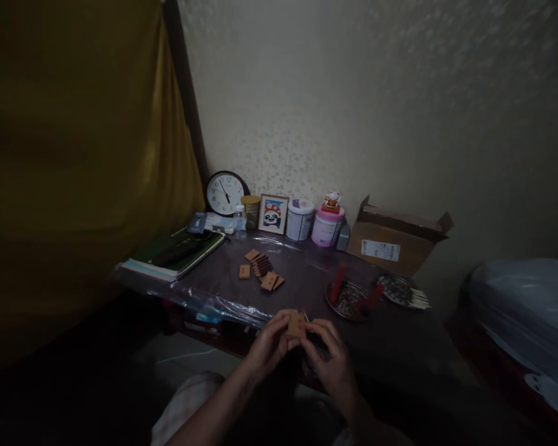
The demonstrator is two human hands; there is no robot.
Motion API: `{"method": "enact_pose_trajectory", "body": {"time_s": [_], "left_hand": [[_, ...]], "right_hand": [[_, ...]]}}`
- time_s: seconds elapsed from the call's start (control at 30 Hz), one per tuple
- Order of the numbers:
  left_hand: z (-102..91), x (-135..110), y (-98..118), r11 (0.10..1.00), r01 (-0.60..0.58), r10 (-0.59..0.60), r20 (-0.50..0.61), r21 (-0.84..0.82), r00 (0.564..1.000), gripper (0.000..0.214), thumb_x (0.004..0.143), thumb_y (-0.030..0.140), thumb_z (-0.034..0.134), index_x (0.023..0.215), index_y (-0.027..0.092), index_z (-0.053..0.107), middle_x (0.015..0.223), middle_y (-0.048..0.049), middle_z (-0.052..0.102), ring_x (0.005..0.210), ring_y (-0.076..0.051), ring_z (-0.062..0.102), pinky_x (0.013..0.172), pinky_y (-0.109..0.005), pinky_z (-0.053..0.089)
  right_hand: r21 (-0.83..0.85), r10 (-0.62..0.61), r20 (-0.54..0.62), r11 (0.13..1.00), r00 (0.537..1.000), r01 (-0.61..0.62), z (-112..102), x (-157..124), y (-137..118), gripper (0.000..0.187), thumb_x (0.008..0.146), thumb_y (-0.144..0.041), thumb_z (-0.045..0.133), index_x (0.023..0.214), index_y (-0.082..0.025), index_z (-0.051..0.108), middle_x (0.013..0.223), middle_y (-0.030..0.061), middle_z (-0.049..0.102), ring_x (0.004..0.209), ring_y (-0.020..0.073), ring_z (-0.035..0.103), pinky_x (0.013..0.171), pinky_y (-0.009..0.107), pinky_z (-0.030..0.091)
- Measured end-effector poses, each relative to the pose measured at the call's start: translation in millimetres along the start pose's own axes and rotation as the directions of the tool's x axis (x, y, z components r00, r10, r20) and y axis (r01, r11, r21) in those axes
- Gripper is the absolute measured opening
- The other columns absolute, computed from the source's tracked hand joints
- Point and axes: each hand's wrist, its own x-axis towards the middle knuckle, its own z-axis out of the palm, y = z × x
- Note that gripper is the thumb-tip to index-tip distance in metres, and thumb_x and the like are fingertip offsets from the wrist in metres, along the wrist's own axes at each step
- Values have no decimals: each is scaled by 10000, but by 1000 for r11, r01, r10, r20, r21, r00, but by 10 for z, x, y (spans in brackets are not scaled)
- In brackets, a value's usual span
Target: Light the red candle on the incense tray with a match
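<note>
Just in front of the table edge, my left hand (pixel 275 337) grips a small tan matchbox (pixel 296 325) with red marks on its face. The fingers of my right hand (pixel 330 354) are closed at the box's right edge. A thin pale sliver with a reddish end shows at the upper right corner of the box; I cannot make out whether it is a match or part of the box. More matchboxes (pixel 262 266) lie on the table beyond my hands, several in a leaning row with dark sides showing, others flat around them.
Right of my hands, a round plate (pixel 328 297) holds red candles and dark bits. Another plate (pixel 390 286) carries dark bits and pale sticks. Behind stand a cardboard box (pixel 385 232), tins (pixel 300 220), a framed panda picture (pixel 273 214) and a clock (pixel 225 192). Books (pixel 172 254) lie left.
</note>
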Motion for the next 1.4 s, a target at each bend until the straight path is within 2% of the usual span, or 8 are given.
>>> {"method": "enact_pose_trajectory", "body": {"time_s": [0.37,0.53,0.63,0.77,1.0,1.2,1.33,1.4], "left_hand": [[38,8,-43,970,-72,97,-98,234,990,279,721,339,664,953,194,608,894,-46,661,782,-178,603,683,-271,427],[43,-50,-24,927,-114,138,-40,358,990,371,736,300,658,1089,223,574,983,-49,654,863,-179,583,791,-287,402],[44,-55,-10,896,-129,153,-22,426,988,404,706,266,690,1092,221,581,1008,-55,651,922,-195,572,834,-292,387],[37,-20,-15,911,-116,143,-39,396,989,436,631,226,752,1045,204,619,966,-60,668,888,-196,584,814,-288,396],[20,7,-36,915,-103,138,-62,390,989,460,600,222,773,1037,199,631,883,-52,700,830,-189,608,797,-297,413],[37,6,-1,911,-93,151,-117,401,982,419,577,219,788,972,194,649,860,-35,704,804,-167,606,767,-269,415],[-6,31,-12,918,-79,149,-152,388,977,352,605,238,770,934,178,661,858,-47,716,786,-173,611,755,-278,417],[-29,42,-28,926,-73,139,-155,370,978,353,621,246,760,951,170,660,876,-58,720,801,-182,619,765,-288,422]], "right_hand": [[43,15,-63,999,998,-12,-25,44,13,111,837,-269,573,915,-241,647,913,49,617,870,186,601,767,289,508],[82,50,-77,996,996,-43,-16,54,48,108,834,-275,586,904,-228,652,925,48,616,888,183,603,779,283,508],[98,59,-68,994,996,-52,-11,44,67,119,840,-281,575,913,-223,649,932,53,611,879,180,609,773,287,515],[108,62,-68,993,996,-55,-13,41,77,121,842,-277,570,920,-223,645,934,57,614,874,180,612,756,285,525],[144,82,-64,987,995,-72,-5,55,73,128,832,-289,580,919,-225,649,922,54,616,869,181,621,767,294,529],[306,185,-91,940,978,-149,-7,69,132,213,792,-358,619,948,-213,628,927,53,650,867,182,651,775,295,546],[222,236,-181,956,955,-194,-77,91,200,211,777,-395,614,867,-209,661,845,48,697,791,196,665,760,325,543],[184,274,-188,953,943,-241,-116,100,212,206,778,-387,605,856,-209,674,841,49,704,776,202,667,738,325,543]]}}
